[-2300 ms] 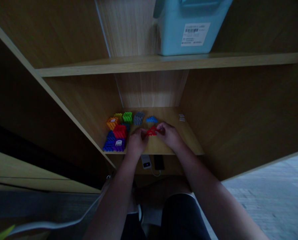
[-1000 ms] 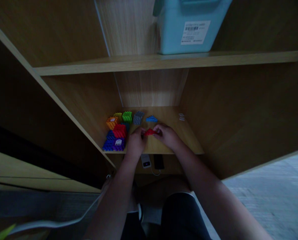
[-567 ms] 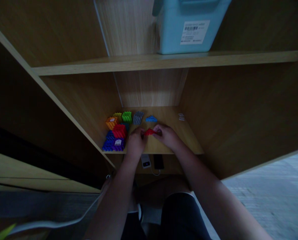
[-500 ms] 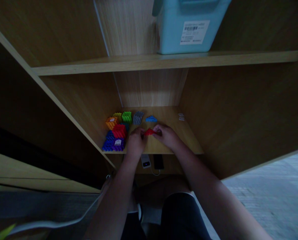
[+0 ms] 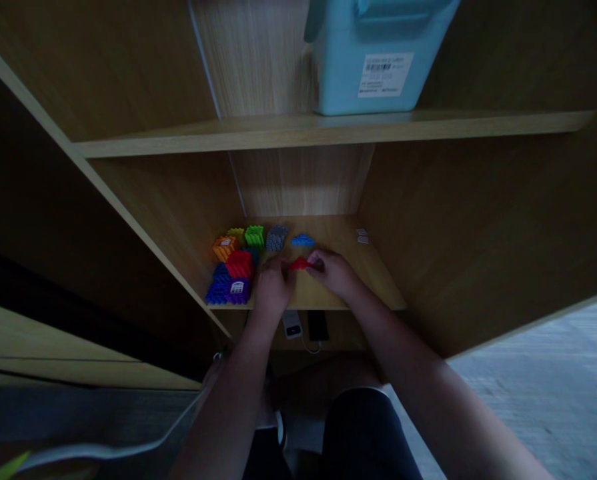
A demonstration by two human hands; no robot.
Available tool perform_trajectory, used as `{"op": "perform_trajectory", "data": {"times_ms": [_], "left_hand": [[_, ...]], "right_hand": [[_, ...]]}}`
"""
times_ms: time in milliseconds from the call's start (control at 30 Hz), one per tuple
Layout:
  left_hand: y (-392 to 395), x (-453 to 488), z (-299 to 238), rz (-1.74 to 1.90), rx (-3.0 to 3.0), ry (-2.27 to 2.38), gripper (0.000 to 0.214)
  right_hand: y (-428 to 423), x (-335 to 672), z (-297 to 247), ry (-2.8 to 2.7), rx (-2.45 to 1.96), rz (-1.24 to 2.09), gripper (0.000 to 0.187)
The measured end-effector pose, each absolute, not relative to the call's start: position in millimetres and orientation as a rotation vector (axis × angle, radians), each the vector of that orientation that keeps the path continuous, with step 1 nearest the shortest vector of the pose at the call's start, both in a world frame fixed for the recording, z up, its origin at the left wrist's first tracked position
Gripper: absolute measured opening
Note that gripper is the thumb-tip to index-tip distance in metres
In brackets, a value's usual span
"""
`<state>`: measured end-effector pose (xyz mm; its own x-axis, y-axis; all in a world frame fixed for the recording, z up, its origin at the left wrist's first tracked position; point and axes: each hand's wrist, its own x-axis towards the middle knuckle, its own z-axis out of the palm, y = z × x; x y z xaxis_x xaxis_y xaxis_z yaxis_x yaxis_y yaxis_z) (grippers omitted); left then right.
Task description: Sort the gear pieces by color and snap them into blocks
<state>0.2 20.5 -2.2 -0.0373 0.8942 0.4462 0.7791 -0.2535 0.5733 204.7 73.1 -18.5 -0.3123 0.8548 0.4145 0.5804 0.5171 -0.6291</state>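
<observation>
Between my two hands is a small red toy tile piece (image 5: pixel 299 264), roughly triangular, held just above the shelf. My left hand (image 5: pixel 274 280) pinches its left end, and my right hand (image 5: pixel 329 268) pinches its right end. Behind it on the shelf lies a blue triangular stack of tiles (image 5: pixel 303 240), with a grey stack (image 5: pixel 277 238) to its left. Left of my left hand are a red stack (image 5: pixel 239 265), a purple stack (image 5: pixel 237 291) with a white window piece on top, dark blue stacks (image 5: pixel 218 291), an orange stack (image 5: pixel 225 248) and a green stack (image 5: pixel 254 237).
White pieces (image 5: pixel 362 236) lie at the shelf's right side. An upper shelf (image 5: pixel 258 137) crosses above my hands and bears a light blue bin (image 5: pixel 368 73). Below are a white power bank (image 5: pixel 292 325) and a dark phone-like object (image 5: pixel 318 325), with a white cable.
My view has shifted slightly, so the upper shelf and bin sit a little lower. Both hands stay on the red piece, which looks slightly tilted differently.
</observation>
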Motion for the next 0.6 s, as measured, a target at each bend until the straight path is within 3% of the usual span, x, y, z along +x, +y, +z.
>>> {"op": "perform_trajectory", "data": {"times_ms": [233, 600], "left_hand": [[18.1, 0.1, 0.8, 1.103, 2.152, 1.862, 0.010], [18.6, 0.5, 0.6, 0.967, 2.237, 1.906, 0.020]], "right_hand": [[76.2, 204.5, -17.4, -2.030, -1.182, 0.439, 0.007], [73.1, 203.0, -14.6, -2.057, -1.167, 0.396, 0.004]]}}
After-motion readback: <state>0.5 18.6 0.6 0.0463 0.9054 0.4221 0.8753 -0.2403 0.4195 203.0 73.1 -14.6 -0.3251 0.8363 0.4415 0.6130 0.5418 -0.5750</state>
